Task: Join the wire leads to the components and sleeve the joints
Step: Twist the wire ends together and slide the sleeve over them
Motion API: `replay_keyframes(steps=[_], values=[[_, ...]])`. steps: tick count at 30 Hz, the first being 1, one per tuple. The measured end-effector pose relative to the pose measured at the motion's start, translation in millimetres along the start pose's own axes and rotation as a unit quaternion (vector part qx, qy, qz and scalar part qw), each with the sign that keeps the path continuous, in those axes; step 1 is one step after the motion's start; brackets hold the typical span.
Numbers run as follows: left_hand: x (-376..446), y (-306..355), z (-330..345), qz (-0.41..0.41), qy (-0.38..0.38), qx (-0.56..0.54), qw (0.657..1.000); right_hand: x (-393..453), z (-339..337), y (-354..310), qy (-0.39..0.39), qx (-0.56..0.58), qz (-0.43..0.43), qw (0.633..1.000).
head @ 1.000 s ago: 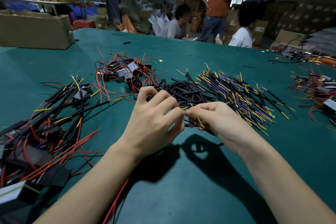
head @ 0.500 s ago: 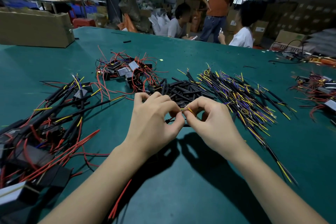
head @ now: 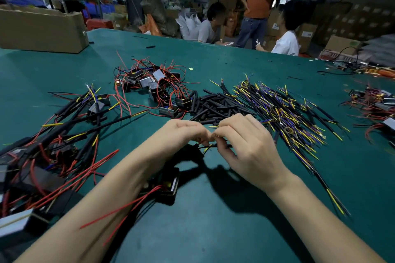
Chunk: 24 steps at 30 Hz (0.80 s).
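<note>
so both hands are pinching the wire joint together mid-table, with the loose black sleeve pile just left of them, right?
Not quite. The left hand and right hand do pinch the wire joint together mid-table, but the head view shows the loose black sleeve pile beyond them, towards the far side, not to their left.

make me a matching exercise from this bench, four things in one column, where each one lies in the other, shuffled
Things:
1. cardboard box
2. loose black sleeves
3. yellow and purple leads
4. black component

Places:
A. pile right of the hands
B. far left of the table
C. under the left forearm, near the wrist
D. heap just beyond the hands

Pairs: 1-B, 2-D, 3-A, 4-C
</note>
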<state>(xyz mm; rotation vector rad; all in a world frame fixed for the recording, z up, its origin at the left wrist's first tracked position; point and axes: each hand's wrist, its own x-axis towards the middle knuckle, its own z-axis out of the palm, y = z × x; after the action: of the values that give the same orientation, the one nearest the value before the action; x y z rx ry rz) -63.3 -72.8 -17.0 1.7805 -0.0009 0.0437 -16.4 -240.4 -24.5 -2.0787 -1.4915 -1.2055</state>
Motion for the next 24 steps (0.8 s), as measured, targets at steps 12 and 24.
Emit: replay_keyframes(steps=[12, 24], values=[[-5.0, 1.1, -3.5, 0.014, 0.019, 0.007, 1.000, -5.6, 0.7, 7.6, -0.027, 0.280, 0.267, 0.922], [-4.4, 2.6, -2.0, 0.060, 0.021, 0.066, 0.996, -3.7, 0.1, 5.8, -0.036, 0.312, 0.301, 0.900]])
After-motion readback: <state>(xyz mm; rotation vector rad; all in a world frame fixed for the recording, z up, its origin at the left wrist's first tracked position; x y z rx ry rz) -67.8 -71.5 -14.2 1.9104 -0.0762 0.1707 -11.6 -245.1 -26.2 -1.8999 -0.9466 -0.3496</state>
